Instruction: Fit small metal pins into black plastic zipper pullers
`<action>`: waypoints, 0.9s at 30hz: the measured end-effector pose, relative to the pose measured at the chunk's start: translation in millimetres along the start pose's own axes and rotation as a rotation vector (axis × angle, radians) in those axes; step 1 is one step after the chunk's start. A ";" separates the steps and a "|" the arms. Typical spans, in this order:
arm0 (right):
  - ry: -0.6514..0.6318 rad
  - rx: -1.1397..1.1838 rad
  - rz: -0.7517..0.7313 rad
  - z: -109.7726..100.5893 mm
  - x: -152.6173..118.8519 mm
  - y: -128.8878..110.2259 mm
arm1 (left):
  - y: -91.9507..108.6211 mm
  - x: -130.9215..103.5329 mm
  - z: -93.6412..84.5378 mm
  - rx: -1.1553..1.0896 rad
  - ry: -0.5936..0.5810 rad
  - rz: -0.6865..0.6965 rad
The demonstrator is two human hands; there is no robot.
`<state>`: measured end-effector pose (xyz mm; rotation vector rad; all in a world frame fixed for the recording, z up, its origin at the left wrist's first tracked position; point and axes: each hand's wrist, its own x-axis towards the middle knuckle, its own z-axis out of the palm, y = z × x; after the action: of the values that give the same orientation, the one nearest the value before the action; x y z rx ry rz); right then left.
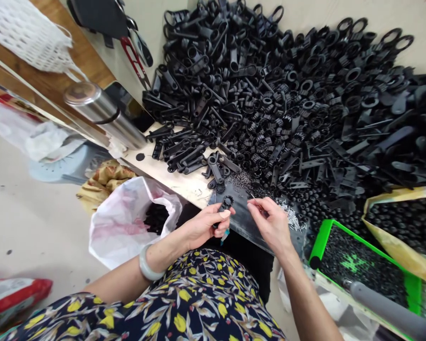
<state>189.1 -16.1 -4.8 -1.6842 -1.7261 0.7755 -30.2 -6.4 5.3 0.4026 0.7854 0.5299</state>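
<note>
Near the table's front edge, my left hand (208, 221) is closed around a black plastic part with a toothed ring (227, 202) at its upper end. Something small and teal (225, 236) pokes out below those fingers. To its right, my right hand (270, 222) pinches a thin metal pin (254, 197), its tip pointing up and left. The two hands are apart. Under them lies a dark mat (242, 215), with small silver pins (290, 215) heaped to the right and tiny dark bits (239, 180) piled behind.
A large heap of black plastic parts (270, 85) covers the table's back. On the left stand a steel flask (102, 113), a phone (129, 104) and red-handled snips (133, 59). A white bag (117, 227) hangs below the edge. A green tray (321, 241) sits right.
</note>
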 end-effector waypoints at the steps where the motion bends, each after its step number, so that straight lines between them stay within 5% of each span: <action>1: -0.011 0.079 0.023 1.0 -5.0 -3.6 | 0.0 0.2 1.3 -0.005 -0.004 -0.004; 9: 0.005 0.240 0.031 17.8 -31.3 -20.6 | -9.2 5.4 13.5 0.175 0.093 0.095; 17: 0.001 -0.413 -0.042 13.2 -25.6 3.0 | -15.6 2.5 12.2 0.182 0.126 0.085; 27: -0.141 0.102 -0.035 8.7 -22.1 -11.9 | -17.1 0.4 12.5 0.171 -0.039 0.014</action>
<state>175.1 -38.5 -1.8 -1.5602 -1.7738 0.9692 -15.6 -21.6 4.2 0.5755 0.7937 0.4680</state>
